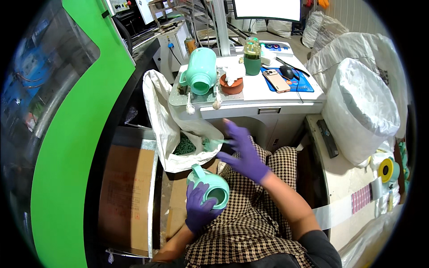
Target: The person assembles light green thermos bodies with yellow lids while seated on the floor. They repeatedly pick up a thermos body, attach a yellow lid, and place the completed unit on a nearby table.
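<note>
My left hand (pixel 199 210), in a purple glove, is closed around a mint-green plastic jug (pixel 215 179) with a side handle, its round mouth tilted up toward me. The jug rests by my checked apron. My right hand (pixel 243 154), also gloved with one bare fingertip, hangs over my lap with its fingers spread. It is slightly blurred. Beside its fingers, above the sack's opening, is a smeared pale green scrap (pixel 217 142); whether it touches the hand I cannot make out. A white woven sack (pixel 161 120) stands open there, with dark green scraps (pixel 184 145) inside.
A second mint-green jug (pixel 201 67) lies on a metal fixture on the white desk, near a brown-red bowl (pixel 231 85), a bottle (pixel 252 56), a phone (pixel 277 80) and a mouse (pixel 286 72). Left are a green machine (pixel 58 178) and cardboard (pixel 129 196); right, a lined bag (pixel 357 116).
</note>
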Available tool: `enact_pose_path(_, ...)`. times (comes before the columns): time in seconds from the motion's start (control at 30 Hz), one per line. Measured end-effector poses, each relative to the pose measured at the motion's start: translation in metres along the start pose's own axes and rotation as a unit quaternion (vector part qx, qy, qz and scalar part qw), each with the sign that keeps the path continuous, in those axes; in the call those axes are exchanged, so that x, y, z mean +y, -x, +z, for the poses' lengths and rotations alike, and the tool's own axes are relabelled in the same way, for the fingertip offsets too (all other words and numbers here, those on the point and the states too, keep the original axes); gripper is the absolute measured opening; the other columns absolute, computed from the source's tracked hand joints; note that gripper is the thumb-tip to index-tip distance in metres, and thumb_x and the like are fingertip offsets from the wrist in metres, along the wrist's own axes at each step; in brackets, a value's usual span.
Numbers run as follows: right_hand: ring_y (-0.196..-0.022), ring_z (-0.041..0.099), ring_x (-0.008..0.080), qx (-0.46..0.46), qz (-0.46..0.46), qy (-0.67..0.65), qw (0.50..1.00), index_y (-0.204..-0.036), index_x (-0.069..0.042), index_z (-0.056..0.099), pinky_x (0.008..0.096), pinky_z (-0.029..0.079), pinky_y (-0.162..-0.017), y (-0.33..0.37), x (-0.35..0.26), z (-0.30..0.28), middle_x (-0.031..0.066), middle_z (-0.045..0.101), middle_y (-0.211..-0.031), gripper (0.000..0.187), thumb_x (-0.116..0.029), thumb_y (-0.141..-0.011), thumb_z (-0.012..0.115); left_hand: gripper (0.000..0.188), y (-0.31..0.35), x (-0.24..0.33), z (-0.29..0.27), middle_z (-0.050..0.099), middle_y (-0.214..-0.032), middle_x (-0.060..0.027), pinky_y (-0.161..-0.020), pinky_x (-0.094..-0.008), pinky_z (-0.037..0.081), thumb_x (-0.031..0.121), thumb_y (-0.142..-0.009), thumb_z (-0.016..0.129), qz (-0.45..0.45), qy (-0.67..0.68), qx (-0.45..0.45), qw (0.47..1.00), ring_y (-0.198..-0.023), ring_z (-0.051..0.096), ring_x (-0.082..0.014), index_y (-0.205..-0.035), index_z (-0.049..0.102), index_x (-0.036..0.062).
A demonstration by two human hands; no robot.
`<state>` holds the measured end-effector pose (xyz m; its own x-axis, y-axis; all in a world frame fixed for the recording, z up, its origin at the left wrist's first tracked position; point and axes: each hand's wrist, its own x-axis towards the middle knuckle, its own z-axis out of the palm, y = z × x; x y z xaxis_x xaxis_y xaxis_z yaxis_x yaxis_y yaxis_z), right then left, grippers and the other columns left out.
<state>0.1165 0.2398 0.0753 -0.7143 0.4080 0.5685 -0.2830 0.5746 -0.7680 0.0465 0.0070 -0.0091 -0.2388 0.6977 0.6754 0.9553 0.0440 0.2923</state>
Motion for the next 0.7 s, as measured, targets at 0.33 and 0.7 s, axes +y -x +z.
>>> enact_pose_path(0.33,-0.122,0.056,0.037,-0.027,-0.093,0.13,0.987,-0.125,-0.01,0.063,0.0459,0.046,-0.104,0.026,0.034,-0.039,0.017,0.058,-0.13,0.044,-0.022,-0.086,0.078,0.037,0.006,-0.01,-0.021,0.061,-0.13,-0.0202,-0.103,-0.0586,0.042,0.026,-0.065,0.091,-0.039,0.001,-0.053,0.998,-0.118,0.057,-0.0436,-0.083,0.063,0.0092)
enact_pose_path(0.7,-0.087,0.067,0.0325,0.16,0.049,0.635,0.754,-0.09,-0.011,0.075,0.0425,0.054,-0.079,0.002,-0.075,-0.441,0.0119,0.069,-0.095,0.017,-0.026,-0.083,0.078,0.043,-0.04,0.012,0.016,0.063,-0.124,-0.0211,-0.108,-0.0629,0.036,0.022,-0.06,0.09,0.067,-0.014,-0.031,0.997,-0.114,0.057,-0.0422,-0.075,0.052,0.0078)
